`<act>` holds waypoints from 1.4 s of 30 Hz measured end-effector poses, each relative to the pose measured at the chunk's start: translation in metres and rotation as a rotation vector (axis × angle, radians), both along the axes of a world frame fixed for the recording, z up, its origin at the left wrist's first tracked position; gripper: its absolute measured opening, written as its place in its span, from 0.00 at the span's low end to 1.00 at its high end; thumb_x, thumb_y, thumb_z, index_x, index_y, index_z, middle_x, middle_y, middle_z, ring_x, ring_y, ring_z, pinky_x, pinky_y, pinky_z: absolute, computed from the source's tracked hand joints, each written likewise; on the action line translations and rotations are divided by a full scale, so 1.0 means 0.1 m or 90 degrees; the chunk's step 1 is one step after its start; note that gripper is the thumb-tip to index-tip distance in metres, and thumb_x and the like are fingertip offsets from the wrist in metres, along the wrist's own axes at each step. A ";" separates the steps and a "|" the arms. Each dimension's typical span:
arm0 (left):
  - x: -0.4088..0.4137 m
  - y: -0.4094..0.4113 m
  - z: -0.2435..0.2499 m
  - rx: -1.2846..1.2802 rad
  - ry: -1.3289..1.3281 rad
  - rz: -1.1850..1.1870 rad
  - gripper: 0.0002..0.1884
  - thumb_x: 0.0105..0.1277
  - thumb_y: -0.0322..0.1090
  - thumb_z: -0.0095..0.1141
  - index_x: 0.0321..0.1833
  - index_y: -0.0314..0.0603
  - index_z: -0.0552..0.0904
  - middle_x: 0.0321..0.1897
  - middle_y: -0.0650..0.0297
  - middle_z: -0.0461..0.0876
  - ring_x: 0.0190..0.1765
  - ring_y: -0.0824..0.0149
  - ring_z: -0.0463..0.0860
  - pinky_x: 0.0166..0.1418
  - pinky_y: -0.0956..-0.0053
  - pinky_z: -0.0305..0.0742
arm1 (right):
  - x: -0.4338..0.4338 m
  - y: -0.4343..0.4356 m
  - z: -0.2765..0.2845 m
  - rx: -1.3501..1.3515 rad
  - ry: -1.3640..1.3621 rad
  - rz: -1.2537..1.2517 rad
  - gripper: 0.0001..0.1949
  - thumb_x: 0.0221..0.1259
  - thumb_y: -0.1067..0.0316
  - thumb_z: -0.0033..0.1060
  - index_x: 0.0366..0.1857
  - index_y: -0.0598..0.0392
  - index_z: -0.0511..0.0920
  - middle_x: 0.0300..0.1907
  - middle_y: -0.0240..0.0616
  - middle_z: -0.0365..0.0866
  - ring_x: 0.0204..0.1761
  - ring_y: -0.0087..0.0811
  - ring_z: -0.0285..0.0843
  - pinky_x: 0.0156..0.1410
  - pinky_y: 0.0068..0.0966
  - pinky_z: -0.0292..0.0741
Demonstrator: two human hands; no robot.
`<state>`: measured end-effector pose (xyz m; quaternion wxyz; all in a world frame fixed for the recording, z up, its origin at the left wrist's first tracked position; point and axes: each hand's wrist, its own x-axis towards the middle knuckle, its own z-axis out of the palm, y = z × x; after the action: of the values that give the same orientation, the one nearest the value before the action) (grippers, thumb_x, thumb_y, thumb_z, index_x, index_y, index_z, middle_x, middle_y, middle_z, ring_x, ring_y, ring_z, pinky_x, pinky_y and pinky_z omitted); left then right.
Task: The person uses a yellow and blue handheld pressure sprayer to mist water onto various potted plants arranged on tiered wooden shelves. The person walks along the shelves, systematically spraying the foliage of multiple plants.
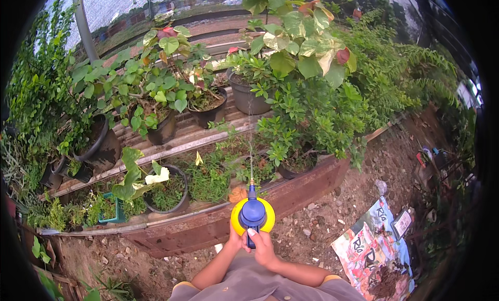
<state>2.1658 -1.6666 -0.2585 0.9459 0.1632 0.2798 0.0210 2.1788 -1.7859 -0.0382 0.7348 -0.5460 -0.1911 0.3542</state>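
A yellow pressure sprayer with a blue pump head and brass nozzle is held before my body. My left hand grasps its left side from below. My right hand wraps the dark blue handle, with the thumb on top. From the nozzle a thin water jet runs straight ahead, past the leafy shrub and towards a large grey plant pot. Below the jet stands a low bed with grass and a round black pot. The sprayer's underside is hidden.
A rusty metal beam edges the bed in front of me. Potted plants stand on a corrugated sheet. To the right, a printed plastic sack with soil on it lies on bare ground, beside a small dark container. A teal planter sits left.
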 end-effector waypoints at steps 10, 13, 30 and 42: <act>0.20 0.47 0.37 0.067 -0.033 -0.047 0.33 0.70 0.67 0.33 0.60 0.49 0.75 0.56 0.60 0.80 0.56 0.58 0.78 0.62 0.59 0.74 | 0.10 0.51 0.04 -0.021 -0.006 -0.056 0.21 0.74 0.53 0.37 0.27 0.59 0.71 0.19 0.33 0.70 0.20 0.21 0.66 0.27 0.19 0.64; 0.29 0.78 0.41 0.028 0.016 -0.077 0.33 0.70 0.67 0.32 0.61 0.49 0.75 0.56 0.60 0.79 0.57 0.58 0.78 0.63 0.59 0.73 | 0.07 0.77 0.04 -0.017 -0.016 -0.089 0.21 0.73 0.52 0.38 0.27 0.59 0.71 0.19 0.33 0.70 0.20 0.21 0.67 0.28 0.19 0.65; 0.29 1.78 0.45 0.001 -0.053 -0.144 0.32 0.71 0.64 0.32 0.59 0.47 0.76 0.55 0.60 0.80 0.56 0.58 0.79 0.63 0.60 0.73 | -0.01 1.75 0.00 0.008 -0.019 -0.187 0.20 0.73 0.54 0.38 0.25 0.59 0.70 0.18 0.33 0.69 0.19 0.21 0.65 0.27 0.21 0.64; -0.12 1.93 -0.24 -0.339 -0.273 -0.282 0.42 0.65 0.75 0.20 0.62 0.53 0.74 0.47 0.58 0.83 0.43 0.54 0.82 0.37 0.51 0.80 | -0.10 1.83 -0.14 -0.021 0.057 -0.160 0.20 0.74 0.55 0.41 0.25 0.58 0.72 0.17 0.29 0.69 0.18 0.19 0.64 0.25 0.20 0.61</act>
<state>2.1540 -1.4734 -0.2820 0.9736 -0.0389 0.0298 -0.2227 2.1688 -1.6031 -0.0525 0.7719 -0.5615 -0.0826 0.2864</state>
